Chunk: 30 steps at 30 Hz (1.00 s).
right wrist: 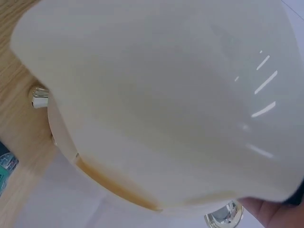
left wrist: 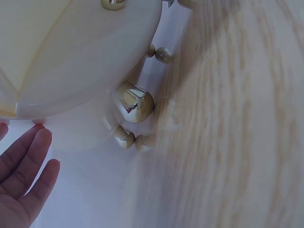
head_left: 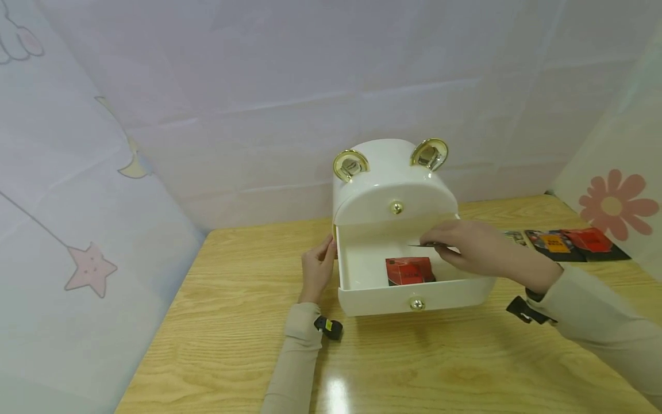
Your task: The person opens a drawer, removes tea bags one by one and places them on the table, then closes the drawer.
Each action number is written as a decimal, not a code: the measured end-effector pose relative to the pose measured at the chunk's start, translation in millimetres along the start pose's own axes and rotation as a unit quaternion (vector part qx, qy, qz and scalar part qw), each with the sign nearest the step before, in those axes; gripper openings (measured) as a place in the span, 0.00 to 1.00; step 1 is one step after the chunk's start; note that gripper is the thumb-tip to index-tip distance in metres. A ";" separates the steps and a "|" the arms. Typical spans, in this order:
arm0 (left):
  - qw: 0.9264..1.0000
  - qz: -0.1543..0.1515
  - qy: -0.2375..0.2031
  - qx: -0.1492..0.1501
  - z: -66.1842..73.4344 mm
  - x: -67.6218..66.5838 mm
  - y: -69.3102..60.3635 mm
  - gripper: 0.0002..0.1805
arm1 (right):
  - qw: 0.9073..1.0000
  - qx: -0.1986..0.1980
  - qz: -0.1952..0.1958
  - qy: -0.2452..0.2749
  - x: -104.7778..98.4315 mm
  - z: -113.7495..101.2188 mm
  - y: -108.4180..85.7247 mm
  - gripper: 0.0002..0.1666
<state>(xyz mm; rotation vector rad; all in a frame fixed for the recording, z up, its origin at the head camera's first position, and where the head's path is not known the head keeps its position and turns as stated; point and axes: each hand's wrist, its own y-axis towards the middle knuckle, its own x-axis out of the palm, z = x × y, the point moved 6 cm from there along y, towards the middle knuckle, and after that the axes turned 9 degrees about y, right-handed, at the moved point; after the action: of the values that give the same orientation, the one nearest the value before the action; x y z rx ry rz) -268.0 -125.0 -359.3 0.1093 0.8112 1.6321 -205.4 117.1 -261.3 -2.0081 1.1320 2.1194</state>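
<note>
A white storage box (head_left: 383, 164) with gold-rimmed round ears stands on the wooden table, its front drawer (head_left: 374, 300) pulled out. Inside the drawer lies a red and black packet (head_left: 411, 269). My right hand (head_left: 478, 246) is above the drawer, pinching a thin dark flat packet (head_left: 433, 246) seen nearly edge-on. The right wrist view shows only part of that hand (right wrist: 280, 214) behind the white drawer wall. My left hand (head_left: 316, 270) rests against the box's left side. In the left wrist view, its fingers (left wrist: 35, 154) are extended, with fingertips at the white surface.
Several flat packets, including a black one with an orange label (head_left: 555, 244) and a red and black one (head_left: 592, 240), lie at the right rear of the table (head_left: 248, 299). Patterned cloth (head_left: 258, 115) hangs behind and at both sides. Gold ball feet (left wrist: 135, 104) support the box.
</note>
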 end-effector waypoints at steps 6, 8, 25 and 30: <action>1.000 -0.001 -0.001 0.000 -0.3 -0.5 -0.1 0.15 | 1.000 0.001 0.003 0.011 -14.0 -2.7 -5.4 0.08; 1.000 -0.001 -0.001 0.000 -0.6 -0.7 -0.2 0.15 | 1.000 -0.001 0.011 0.010 -21.9 -5.1 -7.8 0.18; 1.000 0.000 0.016 0.002 -3.9 -4.9 -1.8 0.16 | 0.994 0.011 0.098 -0.053 -83.4 3.5 -41.4 0.33; 1.000 0.002 0.009 0.002 -2.5 -5.7 -2.0 0.16 | 0.994 0.023 0.097 -0.054 -85.9 9.0 -50.2 0.32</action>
<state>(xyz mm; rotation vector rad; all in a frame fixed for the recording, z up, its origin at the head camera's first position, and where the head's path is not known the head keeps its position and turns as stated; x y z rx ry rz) -266.2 -131.2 -360.2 0.0996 0.8293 1.6373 -174.4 197.9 -211.4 -1.8076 1.3944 2.2349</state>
